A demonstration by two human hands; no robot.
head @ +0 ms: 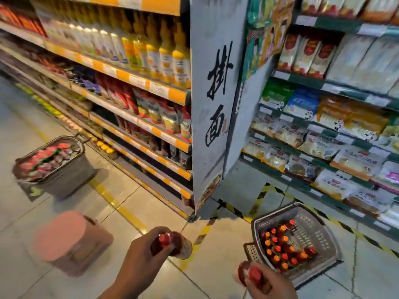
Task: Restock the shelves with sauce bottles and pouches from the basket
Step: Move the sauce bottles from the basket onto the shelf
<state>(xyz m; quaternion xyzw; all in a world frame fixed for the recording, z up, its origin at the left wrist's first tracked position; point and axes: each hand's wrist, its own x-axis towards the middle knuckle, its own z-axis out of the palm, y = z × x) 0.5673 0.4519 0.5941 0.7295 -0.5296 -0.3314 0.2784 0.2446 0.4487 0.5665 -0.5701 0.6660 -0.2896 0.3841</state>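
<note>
My left hand [142,253] grips a dark red sauce bottle with a red cap [172,244], held over the floor at the bottom centre. A second red-capped sauce bottle [250,274] sits in my right hand [272,283], at the bottom right. Just beyond my right hand a grey basket [319,225] stands on the floor, holding several sauce bottles [282,249] with red and orange caps along its left side. The sauce shelves [138,121] with orange price strips run along the left, stocked with pouches and bottles.
A second grey basket [71,173] full of red pouches stands on the floor at the left. Near it sits a pink stool [69,240]. A white end panel [213,104] with black characters divides the sauce shelves from noodle shelves [323,130]. Yellow-black tape marks the floor.
</note>
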